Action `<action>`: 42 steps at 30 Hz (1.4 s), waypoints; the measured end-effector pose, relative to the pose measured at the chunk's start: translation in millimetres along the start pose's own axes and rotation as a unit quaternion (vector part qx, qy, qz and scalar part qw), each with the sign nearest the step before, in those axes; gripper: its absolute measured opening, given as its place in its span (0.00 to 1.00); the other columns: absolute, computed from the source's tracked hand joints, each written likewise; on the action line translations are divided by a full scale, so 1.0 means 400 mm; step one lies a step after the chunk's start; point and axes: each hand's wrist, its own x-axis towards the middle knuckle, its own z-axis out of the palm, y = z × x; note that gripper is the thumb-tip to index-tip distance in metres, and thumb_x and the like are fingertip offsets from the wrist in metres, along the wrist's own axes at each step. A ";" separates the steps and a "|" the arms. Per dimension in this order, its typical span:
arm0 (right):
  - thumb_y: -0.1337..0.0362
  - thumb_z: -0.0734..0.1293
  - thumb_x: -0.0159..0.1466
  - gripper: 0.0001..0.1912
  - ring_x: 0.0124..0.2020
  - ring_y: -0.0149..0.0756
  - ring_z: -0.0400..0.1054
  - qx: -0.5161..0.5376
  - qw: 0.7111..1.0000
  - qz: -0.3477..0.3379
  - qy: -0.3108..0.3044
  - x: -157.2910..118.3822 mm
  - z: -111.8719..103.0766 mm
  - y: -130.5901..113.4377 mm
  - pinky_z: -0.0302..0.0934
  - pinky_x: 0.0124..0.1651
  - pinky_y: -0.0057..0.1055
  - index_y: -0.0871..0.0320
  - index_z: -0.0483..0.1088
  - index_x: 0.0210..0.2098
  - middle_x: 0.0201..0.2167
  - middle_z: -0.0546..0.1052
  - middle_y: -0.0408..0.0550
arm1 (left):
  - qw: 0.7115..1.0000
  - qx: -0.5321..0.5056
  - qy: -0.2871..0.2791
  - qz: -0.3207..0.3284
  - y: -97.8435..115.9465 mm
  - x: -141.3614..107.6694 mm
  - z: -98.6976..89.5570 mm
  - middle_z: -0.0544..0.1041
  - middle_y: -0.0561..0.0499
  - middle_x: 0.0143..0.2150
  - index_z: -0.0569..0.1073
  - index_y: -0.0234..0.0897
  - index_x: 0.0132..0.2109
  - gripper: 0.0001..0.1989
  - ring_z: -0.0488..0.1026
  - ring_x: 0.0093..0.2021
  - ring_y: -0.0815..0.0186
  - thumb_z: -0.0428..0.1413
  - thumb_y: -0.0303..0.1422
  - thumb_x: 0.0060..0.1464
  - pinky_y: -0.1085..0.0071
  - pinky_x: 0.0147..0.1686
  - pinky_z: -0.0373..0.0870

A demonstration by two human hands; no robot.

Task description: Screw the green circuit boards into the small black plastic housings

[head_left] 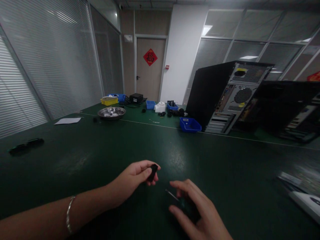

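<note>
Sitting pinched in left grip [137, 174], small black part [153, 171], tilted.

Head-worn view looks forward and down; table [110, 141] close, door [150, 80] far.

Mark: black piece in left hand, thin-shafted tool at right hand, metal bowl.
Black piece [153, 172]: head view, middle of visible side.
Thin-shafted tool [172, 195]: head view, metal shaft.
Metal bowl [111, 117]: head view, near outer wall.

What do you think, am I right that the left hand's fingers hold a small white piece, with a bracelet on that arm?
Not quite: the head view shows the small piece is black. The left hand's fingers do hold it, with the bracelet as you say.
</note>
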 end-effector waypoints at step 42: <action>0.72 0.62 0.66 0.15 0.42 0.35 0.69 0.059 0.998 -0.005 -0.033 0.014 -0.014 0.001 0.66 0.43 0.28 0.50 0.68 0.49 0.41 0.71 0.47 | 0.987 0.116 -0.019 0.108 -0.014 -0.032 0.024 0.73 0.48 0.43 0.76 0.37 0.45 0.11 0.72 0.44 0.62 0.59 0.24 0.53 0.65 0.45 0.68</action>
